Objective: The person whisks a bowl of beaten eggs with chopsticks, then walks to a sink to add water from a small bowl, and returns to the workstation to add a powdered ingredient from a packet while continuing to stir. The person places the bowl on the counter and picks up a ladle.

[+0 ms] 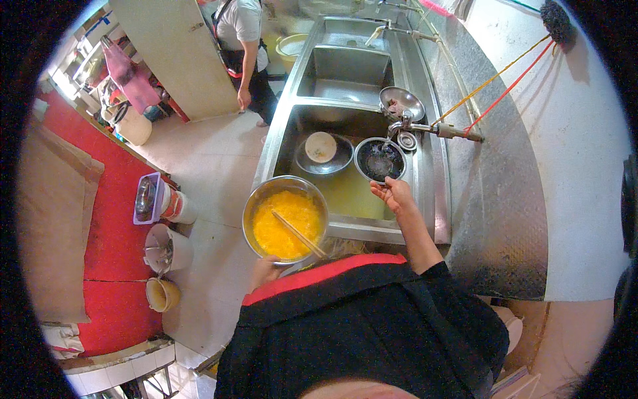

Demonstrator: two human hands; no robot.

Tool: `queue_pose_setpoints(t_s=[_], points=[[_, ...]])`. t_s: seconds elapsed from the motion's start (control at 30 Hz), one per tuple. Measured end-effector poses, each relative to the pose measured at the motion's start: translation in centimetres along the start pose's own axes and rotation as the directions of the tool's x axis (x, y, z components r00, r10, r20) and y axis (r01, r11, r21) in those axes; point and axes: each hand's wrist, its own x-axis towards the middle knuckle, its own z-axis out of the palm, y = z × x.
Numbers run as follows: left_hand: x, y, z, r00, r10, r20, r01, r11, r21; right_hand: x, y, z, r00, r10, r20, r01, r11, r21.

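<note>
My left hand [266, 272] grips the near rim of a large metal bowl [246, 227] of beaten egg [284, 224], held in front of me left of the sink. A pair of chopsticks [294, 229] leans in the egg. My right hand [395, 196] holds the near rim of a small metal bowl [360, 169] under the faucet [398, 124]; water and something dark are in it. Left of that bowl, in the steel sink [344, 199] with cloudy yellowish water, sits a metal basin [334, 162] with a round pale dish [320, 147] in it.
A metal bowl with scraps [408, 102] and a drain strainer [407, 141] lie at the sink's right ledge. More basins [346, 75] lie beyond. A person [244, 50] stands at the far left of the sink. Several buckets [169, 249] stand on the floor at left.
</note>
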Motion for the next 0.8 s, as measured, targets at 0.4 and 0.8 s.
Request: queue_pose_setpoints(t_s=[0.4,0.8], points=[[3.5,-2.4,-1.9,0.998,-0.038,0.054,0.052,0.953,-0.297,-2.2,2.9,2.1,0.992,0.086,0.095,-0.074,0.990,-0.116],[5.1,-3.6,-2.3,1.000,0.009,0.021,-0.001,0.938,-0.346,-4.4,6.8,7.9,0.971,0.110,0.213,0.021,0.846,-0.532]])
